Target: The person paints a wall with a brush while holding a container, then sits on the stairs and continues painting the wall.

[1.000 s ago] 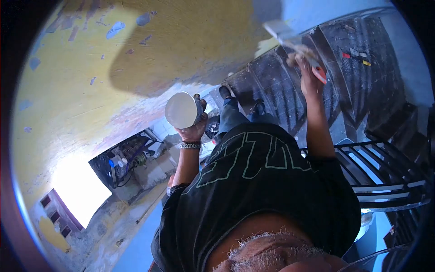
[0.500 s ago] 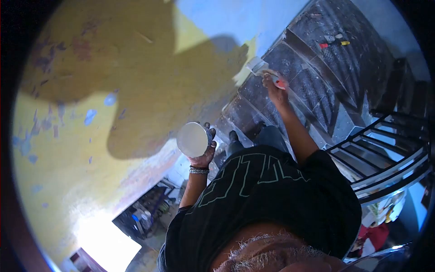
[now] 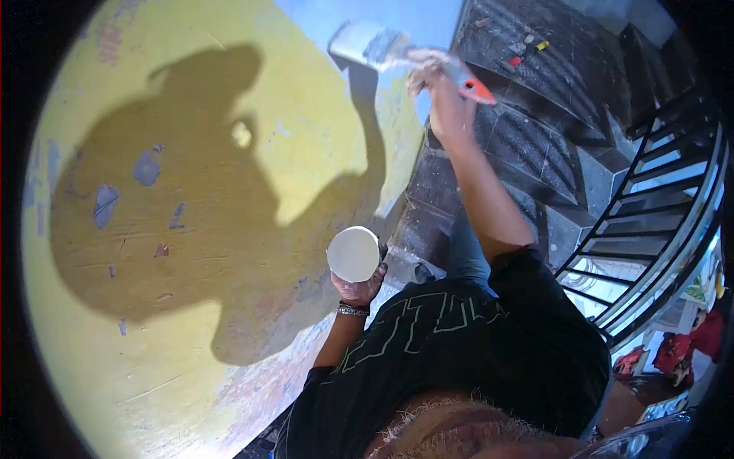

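Observation:
A wide brush (image 3: 375, 47) with a red-tipped handle is in my right hand (image 3: 440, 75), its pale bristle end at the bluish-white part of the wall (image 3: 306, 115). My right fingers are wrapped round the handle, and the arm is stretched upward. In my left hand (image 3: 361, 289) is a round container (image 3: 354, 254), held near my chest with its pale, smooth face toward the camera. Yellow paint with bare, chipped patches covers much of the wall, and a large shadow falls across it.
Dark, dusty stairs (image 3: 520, 145) run along the wall on the right. A tool with red and yellow parts (image 3: 529, 53) lies on an upper step. A black metal railing (image 3: 650, 222) curves at the far right, with red cloth (image 3: 677, 353) below it.
My right hand has moved up and left with the brush, from the stair edge onto the wall. The container in my left hand sits slightly further right and lower. The view has shifted.

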Action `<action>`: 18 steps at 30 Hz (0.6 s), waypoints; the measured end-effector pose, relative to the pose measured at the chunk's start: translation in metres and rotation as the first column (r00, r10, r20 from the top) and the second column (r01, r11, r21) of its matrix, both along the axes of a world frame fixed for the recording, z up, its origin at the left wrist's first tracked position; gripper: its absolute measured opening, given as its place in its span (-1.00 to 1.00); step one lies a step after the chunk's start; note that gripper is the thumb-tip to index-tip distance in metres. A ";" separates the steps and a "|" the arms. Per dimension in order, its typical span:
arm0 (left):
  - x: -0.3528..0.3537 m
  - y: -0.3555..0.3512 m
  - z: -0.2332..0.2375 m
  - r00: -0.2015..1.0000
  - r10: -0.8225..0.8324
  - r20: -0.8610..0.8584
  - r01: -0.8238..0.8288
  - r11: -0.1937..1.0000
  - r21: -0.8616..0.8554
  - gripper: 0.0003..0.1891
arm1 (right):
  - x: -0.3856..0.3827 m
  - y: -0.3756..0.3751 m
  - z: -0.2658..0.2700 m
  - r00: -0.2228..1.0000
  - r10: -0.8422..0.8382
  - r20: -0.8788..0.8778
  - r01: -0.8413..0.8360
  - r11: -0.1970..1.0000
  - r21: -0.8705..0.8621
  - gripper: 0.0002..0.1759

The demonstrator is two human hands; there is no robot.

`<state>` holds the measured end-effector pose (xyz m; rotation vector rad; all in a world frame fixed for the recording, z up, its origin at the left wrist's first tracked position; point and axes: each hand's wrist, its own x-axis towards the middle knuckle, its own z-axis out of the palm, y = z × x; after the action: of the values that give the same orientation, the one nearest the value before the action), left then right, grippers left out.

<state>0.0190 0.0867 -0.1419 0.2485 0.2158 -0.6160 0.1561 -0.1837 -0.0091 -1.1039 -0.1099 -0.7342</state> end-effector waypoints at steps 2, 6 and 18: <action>-0.003 0.007 0.001 0.999 -0.029 0.015 0.028 0.999 0.038 -0.40 | 0.007 0.001 0.003 0.989 0.052 0.139 -0.095 0.944 0.316 -0.78; -0.008 0.023 -0.002 0.999 -0.046 0.006 0.046 0.998 0.050 -0.38 | 0.029 0.019 -0.100 0.981 0.116 -0.155 -0.032 0.888 0.459 -0.72; -0.003 0.028 -0.008 0.986 -0.168 0.021 0.168 0.986 -0.014 -0.37 | -0.031 0.004 -0.216 0.804 -0.242 -0.543 0.271 0.962 -0.026 -0.81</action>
<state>0.0164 0.1147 -0.1494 0.2588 0.1715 -0.7820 0.1249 -0.1796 -0.2246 -1.2527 0.5543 -0.6311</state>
